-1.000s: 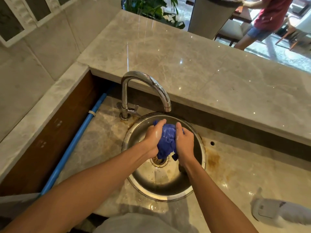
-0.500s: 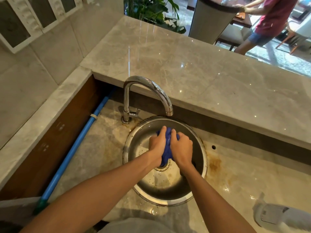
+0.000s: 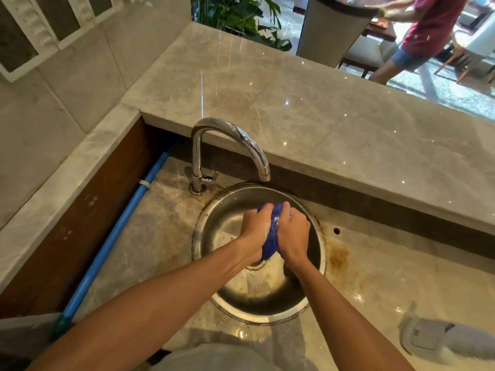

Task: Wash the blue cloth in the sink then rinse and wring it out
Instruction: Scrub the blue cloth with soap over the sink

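The blue cloth (image 3: 271,240) is bunched into a wet wad between my two hands, over the round steel sink (image 3: 209,228). My left hand (image 3: 254,228) grips its left side with fingers curled round it. My right hand (image 3: 294,232) grips the right side, knuckles up, pressed close to the left. A little foam shows on the cloth and my fingers. Most of the cloth is hidden inside my fists; a tail hangs down toward the drain (image 3: 256,265). The chrome tap (image 3: 227,135) arches above, with no water running from its spout.
A raised marble counter (image 3: 334,124) runs behind the sink. A blue pipe (image 3: 120,226) lies along the left wall. A white bottle (image 3: 439,341) lies on its side at the lower right. A person in a red shirt (image 3: 428,28) stands beyond the counter.
My hands have closed together from spread apart, squeezing the cloth into a tight wad. The camera has shifted slightly, so the sink sits lower in view.
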